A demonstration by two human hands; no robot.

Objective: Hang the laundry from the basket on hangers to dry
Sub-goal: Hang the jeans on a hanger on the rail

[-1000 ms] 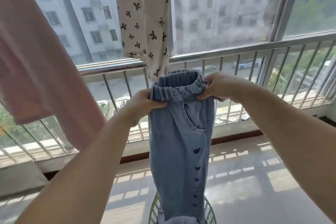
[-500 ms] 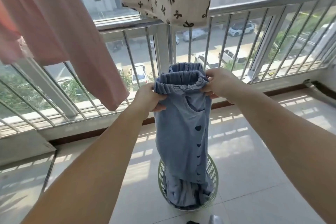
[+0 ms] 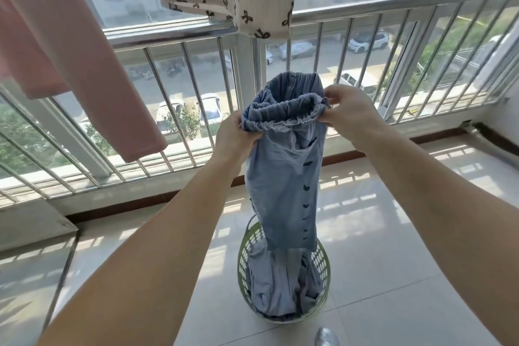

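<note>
Tiled balcony floor [image 3: 393, 275]; both hands' fingers pinch blue trousers [image 3: 283, 177] elastic waistband, legs trailing, seemingly into green basket [image 3: 243, 258].

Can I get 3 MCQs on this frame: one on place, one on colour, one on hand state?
1. Where do the lower ends of the blue trousers lie?
A. in the green basket
B. on the railing
C. on the floor beside the basket

2. What colour is the garment hanging at upper left?
A. yellow
B. pink
C. black

3. What are the two hands doing?
A. both hang idle
B. only the left hand holds cloth
C. both grip the trousers' elastic waistband

Answers:
1. A, the legs trail down into the basket.
2. B, the pink garment drapes before the railing.
3. C, the left hand and the right hand each pinch one side of the waistband.
</note>
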